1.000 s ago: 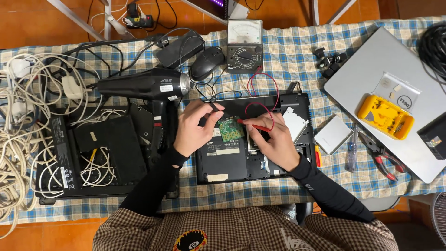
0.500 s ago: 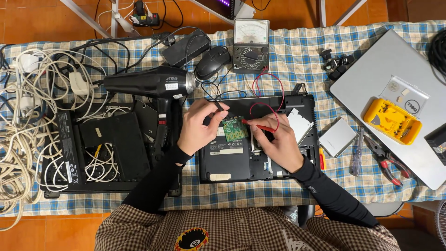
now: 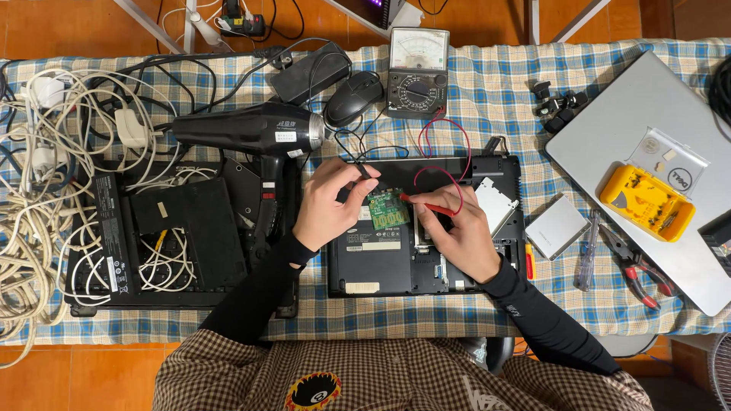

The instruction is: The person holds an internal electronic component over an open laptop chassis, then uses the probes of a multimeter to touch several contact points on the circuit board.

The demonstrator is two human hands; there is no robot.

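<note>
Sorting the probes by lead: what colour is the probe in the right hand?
Red, held in the right hand over the green circuit board; the head view shows it best.

A hair dryer [image 3: 251, 131], mouse [image 3: 353, 98] and cables [image 3: 46, 190] are seen on the checked cloth [image 3: 487, 84]; a yellow case [image 3: 646, 202] is laid on a closed laptop [image 3: 647, 106], pliers [image 3: 636, 266] nearby.

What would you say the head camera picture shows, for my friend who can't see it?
Two hands press meter probes onto a small green board in an opened black laptop: the left hand holds the black probe, the right hand the red probe. A black hairdryer, meter and tangled cables lie on the checked cloth.
</note>
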